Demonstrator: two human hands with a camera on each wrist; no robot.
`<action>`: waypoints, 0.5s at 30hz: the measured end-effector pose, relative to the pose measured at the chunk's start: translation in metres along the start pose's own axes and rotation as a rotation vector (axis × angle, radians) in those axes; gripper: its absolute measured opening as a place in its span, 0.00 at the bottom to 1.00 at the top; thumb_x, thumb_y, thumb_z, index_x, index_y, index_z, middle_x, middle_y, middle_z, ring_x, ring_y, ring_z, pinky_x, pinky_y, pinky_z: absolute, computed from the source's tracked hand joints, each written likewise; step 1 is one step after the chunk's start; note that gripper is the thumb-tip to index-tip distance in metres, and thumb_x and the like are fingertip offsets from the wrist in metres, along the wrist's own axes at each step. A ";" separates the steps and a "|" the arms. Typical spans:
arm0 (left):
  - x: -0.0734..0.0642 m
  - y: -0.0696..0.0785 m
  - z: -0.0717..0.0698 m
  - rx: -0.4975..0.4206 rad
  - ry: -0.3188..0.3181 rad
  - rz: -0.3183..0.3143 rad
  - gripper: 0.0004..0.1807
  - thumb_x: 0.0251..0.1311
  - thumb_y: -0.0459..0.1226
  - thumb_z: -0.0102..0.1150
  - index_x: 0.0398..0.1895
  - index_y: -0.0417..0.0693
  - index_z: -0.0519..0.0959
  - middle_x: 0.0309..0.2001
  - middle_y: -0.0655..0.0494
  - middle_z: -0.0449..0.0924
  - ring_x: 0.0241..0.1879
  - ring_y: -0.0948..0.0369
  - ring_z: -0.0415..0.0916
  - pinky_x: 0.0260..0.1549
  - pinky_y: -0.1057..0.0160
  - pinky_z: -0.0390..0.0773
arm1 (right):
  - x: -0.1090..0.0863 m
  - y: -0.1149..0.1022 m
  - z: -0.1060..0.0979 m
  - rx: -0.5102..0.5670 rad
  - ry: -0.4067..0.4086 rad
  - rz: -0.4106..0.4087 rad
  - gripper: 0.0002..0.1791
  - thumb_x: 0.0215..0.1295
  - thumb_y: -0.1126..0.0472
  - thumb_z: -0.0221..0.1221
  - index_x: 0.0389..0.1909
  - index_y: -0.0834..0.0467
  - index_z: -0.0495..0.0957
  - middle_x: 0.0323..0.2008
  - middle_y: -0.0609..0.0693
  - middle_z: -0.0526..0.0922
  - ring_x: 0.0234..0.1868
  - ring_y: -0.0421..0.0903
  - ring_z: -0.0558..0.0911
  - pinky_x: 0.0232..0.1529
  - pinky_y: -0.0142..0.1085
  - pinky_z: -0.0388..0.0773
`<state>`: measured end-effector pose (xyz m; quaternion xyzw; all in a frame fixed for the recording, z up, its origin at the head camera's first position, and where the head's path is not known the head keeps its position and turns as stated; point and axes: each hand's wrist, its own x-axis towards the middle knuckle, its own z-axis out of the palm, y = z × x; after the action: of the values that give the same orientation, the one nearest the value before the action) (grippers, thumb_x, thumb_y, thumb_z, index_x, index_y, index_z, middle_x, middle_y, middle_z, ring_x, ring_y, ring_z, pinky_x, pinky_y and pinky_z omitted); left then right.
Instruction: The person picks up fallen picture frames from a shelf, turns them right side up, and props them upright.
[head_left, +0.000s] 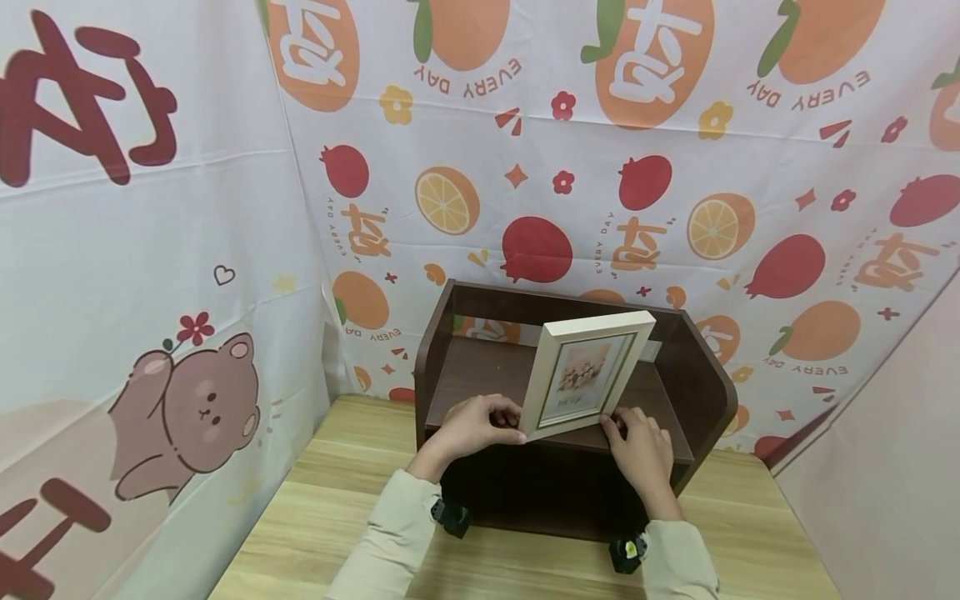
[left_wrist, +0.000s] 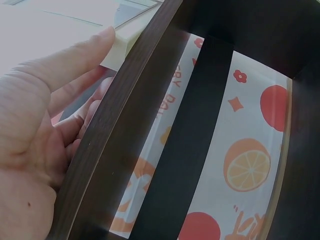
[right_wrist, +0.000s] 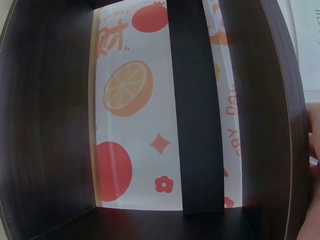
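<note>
The left hand point(head_left: 480, 429) pinches the lower left corner of a rectangular cream picture frame point(head_left: 588, 375), with the thumb on the near side and the fingers partly hidden behind. The right hand point(head_left: 643, 450) grips the frame's lower edge near the opposite corner, thumb and forefinger close together; in the right wrist view it is mostly cut off. The frame lies between both hands, tilted and turned at an angle, above the upper board of a dark brown wood-grain shelf unit point(head_left: 480, 367); contact between frame and board cannot be determined. Behind the frame's glazing, a pale print with a brown cluster motif point(head_left: 581, 375) carries a line of lettering too small to read. Below both hands is the shelf unit's dark lower compartment point(head_left: 540, 487); beneath the unit is a light wood-grain table point(head_left: 337, 475). Beyond the hands hangs a white fruit-patterned cloth point(head_left: 495, 142), marked "EVERY DAY" repeatedly, some of it inverted, and "财" in orange. To the left of the left hand, a white cloth with a brown cartoon bear point(head_left: 202, 408) bears large dark red characters, partly cropped.
</note>
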<state>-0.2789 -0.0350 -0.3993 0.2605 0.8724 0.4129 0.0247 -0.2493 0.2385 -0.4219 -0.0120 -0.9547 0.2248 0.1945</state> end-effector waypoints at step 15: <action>0.000 0.002 0.004 0.065 0.038 -0.020 0.16 0.49 0.55 0.70 0.40 0.63 0.84 0.35 0.68 0.78 0.33 0.69 0.73 0.33 0.66 0.69 | -0.001 -0.002 0.003 -0.110 0.009 -0.009 0.24 0.71 0.47 0.52 0.54 0.61 0.78 0.46 0.57 0.80 0.40 0.55 0.75 0.38 0.45 0.64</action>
<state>-0.2765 -0.0309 -0.4007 0.2447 0.8881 0.3891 0.0039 -0.2497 0.2354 -0.4235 -0.0195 -0.9647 0.1713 0.1990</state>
